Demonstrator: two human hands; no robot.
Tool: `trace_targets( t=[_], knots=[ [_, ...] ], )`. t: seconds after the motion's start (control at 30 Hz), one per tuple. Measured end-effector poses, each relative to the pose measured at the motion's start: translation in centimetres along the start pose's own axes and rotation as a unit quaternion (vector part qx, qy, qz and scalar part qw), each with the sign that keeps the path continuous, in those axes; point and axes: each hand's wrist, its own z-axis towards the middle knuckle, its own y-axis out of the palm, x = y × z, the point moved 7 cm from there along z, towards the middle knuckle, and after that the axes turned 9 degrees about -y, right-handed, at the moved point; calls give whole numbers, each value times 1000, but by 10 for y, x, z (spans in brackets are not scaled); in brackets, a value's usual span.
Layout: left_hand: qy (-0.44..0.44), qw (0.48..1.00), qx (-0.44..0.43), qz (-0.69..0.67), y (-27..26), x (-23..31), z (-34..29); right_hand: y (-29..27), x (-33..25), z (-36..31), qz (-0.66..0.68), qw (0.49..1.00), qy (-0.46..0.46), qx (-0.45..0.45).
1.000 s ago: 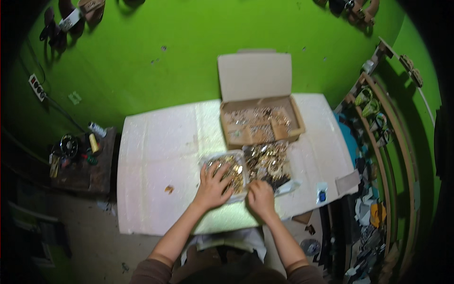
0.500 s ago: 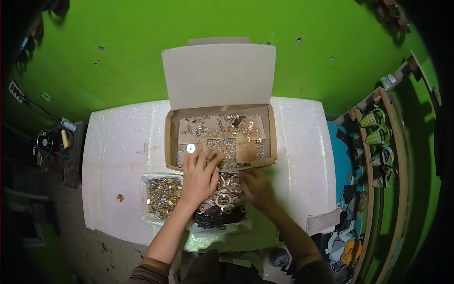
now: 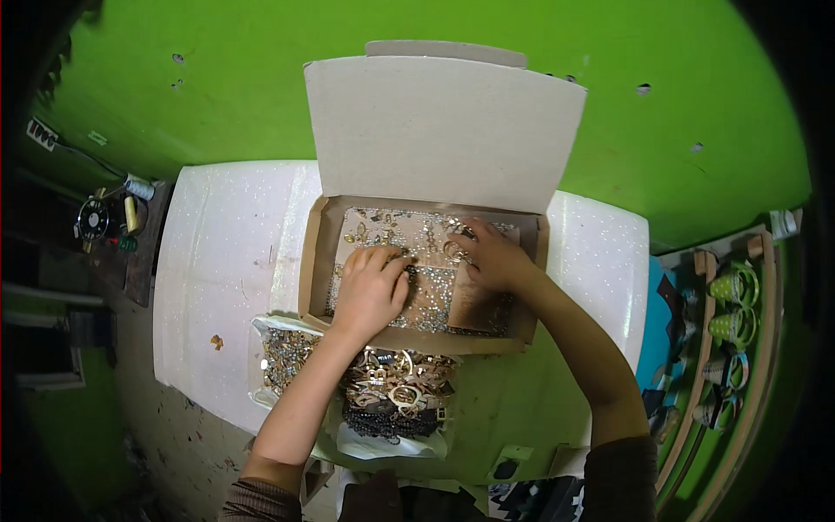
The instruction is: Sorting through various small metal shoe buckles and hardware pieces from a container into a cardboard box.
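Gold-toned metal ornaments (image 3: 430, 235) are spread inside the cardboard box (image 3: 311, 261), likely light, stiff and slippery, best pinched by their rims. Left hand (image 3: 374, 287) and right hand (image 3: 499, 258) are curled over them; whether anything is held cannot be told.

From where I stand, the curled fingertips of the left hand (image 3: 376, 291) are hidden among the bits, and I can't tell whether the right hand (image 3: 496, 254) pinches anything. The glittery beads (image 3: 426, 300) in the cardboard box (image 3: 315, 265) are too small to tell apart. The left forearm (image 3: 300, 409) hides part of the white tray (image 3: 261, 398); both sleeves (image 3: 261, 503) run off the lower edge.
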Motion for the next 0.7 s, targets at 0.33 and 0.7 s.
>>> trace_targets(
  t=[0.33,0.7],
  knots=[
    [-37,998,-36,-41,30,-13,23,11,5,16,99,995,8,3],
    [-402,653,-181,-616,61,-36,26,-47,15,10,360,924,104,72]
  ],
)
